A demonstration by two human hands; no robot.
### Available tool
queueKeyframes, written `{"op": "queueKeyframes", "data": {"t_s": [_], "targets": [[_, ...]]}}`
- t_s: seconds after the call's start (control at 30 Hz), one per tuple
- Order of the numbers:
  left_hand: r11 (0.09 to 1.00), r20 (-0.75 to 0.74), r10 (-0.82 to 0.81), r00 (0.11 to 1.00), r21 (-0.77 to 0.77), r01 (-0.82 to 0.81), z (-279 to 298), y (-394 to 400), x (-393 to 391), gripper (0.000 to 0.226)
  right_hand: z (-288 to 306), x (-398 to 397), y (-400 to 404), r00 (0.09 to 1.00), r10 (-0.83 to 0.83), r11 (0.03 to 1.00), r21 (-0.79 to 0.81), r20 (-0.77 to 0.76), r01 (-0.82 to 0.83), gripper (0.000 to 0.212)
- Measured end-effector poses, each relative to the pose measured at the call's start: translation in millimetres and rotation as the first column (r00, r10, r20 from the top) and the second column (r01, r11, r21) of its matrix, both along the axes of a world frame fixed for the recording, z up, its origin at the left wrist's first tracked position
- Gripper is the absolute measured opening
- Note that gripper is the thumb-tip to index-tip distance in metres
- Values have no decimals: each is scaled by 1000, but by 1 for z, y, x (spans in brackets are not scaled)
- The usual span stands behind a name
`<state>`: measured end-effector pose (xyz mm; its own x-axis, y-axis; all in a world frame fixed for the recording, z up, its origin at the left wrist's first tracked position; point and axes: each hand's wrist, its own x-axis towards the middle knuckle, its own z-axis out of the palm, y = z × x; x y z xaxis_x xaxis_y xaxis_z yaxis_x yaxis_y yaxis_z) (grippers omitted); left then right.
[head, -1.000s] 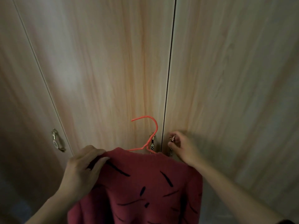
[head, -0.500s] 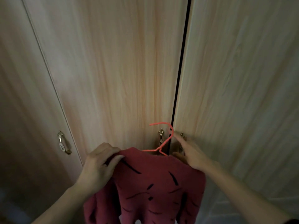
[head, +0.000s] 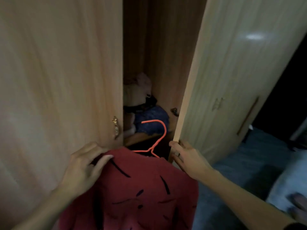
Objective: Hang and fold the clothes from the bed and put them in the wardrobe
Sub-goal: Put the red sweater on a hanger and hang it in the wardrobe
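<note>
left door (head: pixel 58 80) closed | left hand (head: pixel 83 168) gripping shoulder of red sweater (head: pixel 137 193) | sweater on orange hanger (head: pixel 156 136), held before wardrobe gap | clothes pile (head: pixel 142 103) inside | right hand (head: pixel 187 158) clasping edge of right door (head: pixel 232 72), swung open

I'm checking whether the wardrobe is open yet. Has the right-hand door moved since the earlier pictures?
Yes. The right door has swung outward, away from the shut left door, pulled at its edge by the right hand; piled clothes now show inside.
</note>
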<state>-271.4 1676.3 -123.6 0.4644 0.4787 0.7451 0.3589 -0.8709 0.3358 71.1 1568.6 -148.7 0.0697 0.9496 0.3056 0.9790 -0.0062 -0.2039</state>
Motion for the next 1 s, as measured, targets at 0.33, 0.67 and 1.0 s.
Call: {"op": "queueKeyframes", "data": {"t_s": [0.33,0.67,1.0], "targets": [[978,68,-204,977,60,200,14,-24,113,32,18,69,-93,943,-274,961,89,188,262,39],[956,17,-287,958,72,285,16,-48,212,34,15,179,-145,923,-385,923,6,1,385,73],[954,-15,-295,955,54,296,17,-62,263,22,19,225,-153,946,-320,947,-13,-58,320,78]]}}
